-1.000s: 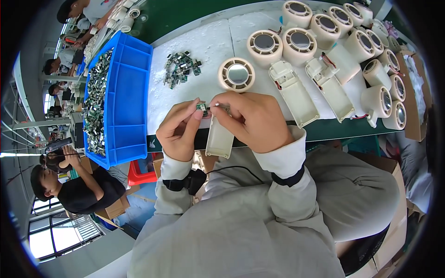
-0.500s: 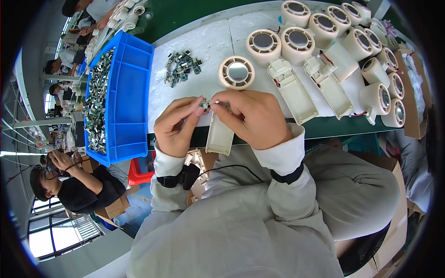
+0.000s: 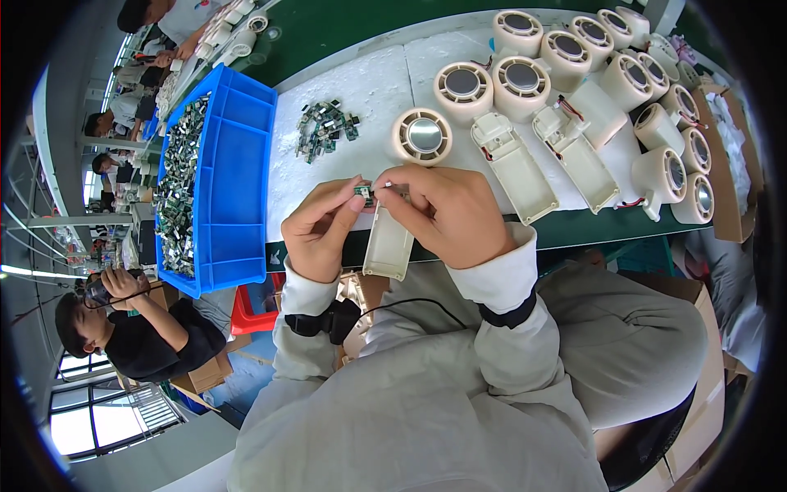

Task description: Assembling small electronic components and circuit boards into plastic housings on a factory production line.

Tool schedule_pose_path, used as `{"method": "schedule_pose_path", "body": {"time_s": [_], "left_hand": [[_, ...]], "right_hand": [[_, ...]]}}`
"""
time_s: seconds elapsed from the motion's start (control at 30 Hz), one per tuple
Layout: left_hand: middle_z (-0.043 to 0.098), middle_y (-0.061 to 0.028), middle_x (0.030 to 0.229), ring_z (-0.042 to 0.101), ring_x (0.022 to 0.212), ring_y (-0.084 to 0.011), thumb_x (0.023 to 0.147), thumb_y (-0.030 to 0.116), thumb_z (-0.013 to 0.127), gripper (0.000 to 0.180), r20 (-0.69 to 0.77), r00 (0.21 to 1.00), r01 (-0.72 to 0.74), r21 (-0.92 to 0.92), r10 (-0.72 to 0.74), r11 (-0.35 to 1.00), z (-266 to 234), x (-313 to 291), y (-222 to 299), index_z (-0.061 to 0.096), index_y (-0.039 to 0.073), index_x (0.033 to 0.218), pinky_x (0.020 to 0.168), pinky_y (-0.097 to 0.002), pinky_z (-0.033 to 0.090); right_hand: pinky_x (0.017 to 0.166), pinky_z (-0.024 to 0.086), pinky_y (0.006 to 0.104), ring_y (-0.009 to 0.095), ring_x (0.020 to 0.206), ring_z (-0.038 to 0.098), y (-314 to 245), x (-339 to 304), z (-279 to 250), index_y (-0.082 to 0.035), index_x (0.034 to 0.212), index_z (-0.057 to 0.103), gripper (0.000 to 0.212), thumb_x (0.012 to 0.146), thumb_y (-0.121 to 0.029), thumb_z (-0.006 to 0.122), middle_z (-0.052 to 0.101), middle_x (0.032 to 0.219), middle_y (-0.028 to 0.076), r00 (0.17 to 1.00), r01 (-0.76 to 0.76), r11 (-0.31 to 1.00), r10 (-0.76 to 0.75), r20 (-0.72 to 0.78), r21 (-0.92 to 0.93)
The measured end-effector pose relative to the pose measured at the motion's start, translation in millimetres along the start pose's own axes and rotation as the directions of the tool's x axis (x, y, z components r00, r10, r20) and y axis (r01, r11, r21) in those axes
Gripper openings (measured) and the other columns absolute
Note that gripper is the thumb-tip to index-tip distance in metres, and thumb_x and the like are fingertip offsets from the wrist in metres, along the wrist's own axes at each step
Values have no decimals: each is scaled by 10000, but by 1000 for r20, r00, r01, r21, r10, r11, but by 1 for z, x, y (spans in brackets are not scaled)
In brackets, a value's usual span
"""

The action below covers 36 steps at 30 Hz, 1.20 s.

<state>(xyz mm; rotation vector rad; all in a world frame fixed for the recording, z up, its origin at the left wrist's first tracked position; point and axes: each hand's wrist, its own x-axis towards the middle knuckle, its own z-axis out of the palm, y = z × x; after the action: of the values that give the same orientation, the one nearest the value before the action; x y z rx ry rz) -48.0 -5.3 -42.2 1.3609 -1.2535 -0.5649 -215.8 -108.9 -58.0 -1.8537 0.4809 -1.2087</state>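
Note:
My left hand [image 3: 318, 228] pinches a small green circuit board [image 3: 363, 191] between thumb and fingertips. My right hand [image 3: 451, 211] is closed just beside it, thumb and forefinger pressed together on a small white piece [image 3: 388, 185], which looks like a plug; any wire on it is mostly hidden. Below the fingers lies an open cream handle shell [image 3: 388, 244], jutting past the table edge. A cream round housing [image 3: 421, 137] with a silver disc in its face stands just beyond my hands; whether it joins the shell is hidden.
A loose pile of circuit boards [image 3: 326, 129] lies on the white table covering [image 3: 381, 74]. The blue bin [image 3: 234, 180] at left holds many more. Two open handle shells [image 3: 525, 182] and several round housings [image 3: 463, 88] crowd the right. A person [image 3: 160, 332] sits at far left.
My left hand has shifted slightly right and down with the circuit board, which now shows more of its face. The right hand keeps its pinch. The whole view has shifted slightly.

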Motion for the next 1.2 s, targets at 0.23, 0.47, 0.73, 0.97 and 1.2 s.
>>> {"method": "schedule_pose_path", "body": {"time_s": [0.23,0.47,0.73,0.97,1.2], "left_hand": [[687,-167,1122,666,940,-190,904,-60,658,232,22,999,42,18,-42,999,-4,-1,4,705,-24,1129,830,-294,533],[690,-151,1107,677,942,-192,918,-58,638,256,250,966,102,-117,-70,988,-14,9,7,701,-14,1162,831,-304,539],[685,-135,1044,683,909,-194,935,-33,638,239,343,918,319,-342,-199,884,-15,13,7,695,-24,1166,807,-314,537],[678,-128,1037,669,919,-190,932,-30,645,233,389,907,331,-421,-161,845,-21,16,-3,699,-19,1158,805,-307,532],[677,-125,1060,663,951,-186,919,-36,659,252,407,901,342,-452,-151,824,-20,19,-11,695,-5,1167,812,-299,527]], "right_hand": [[461,345,309,146,452,425,-5,0,2,-42,978,700,128,861,-83,733,467,542,45,1000,-29,1000,29,12,12],[474,270,259,61,506,327,-17,-2,-6,-27,976,704,118,862,-46,731,383,553,-7,982,-159,987,155,105,23],[504,260,220,25,558,321,-22,-1,-6,0,961,698,144,828,18,751,406,590,-57,947,-293,954,280,161,65],[493,286,203,28,529,372,-22,2,0,11,905,696,177,764,68,786,530,598,-13,911,-410,895,394,119,176],[499,302,195,22,541,401,-17,-1,-2,13,906,680,203,753,89,788,615,682,5,919,-388,922,386,81,5]]}}
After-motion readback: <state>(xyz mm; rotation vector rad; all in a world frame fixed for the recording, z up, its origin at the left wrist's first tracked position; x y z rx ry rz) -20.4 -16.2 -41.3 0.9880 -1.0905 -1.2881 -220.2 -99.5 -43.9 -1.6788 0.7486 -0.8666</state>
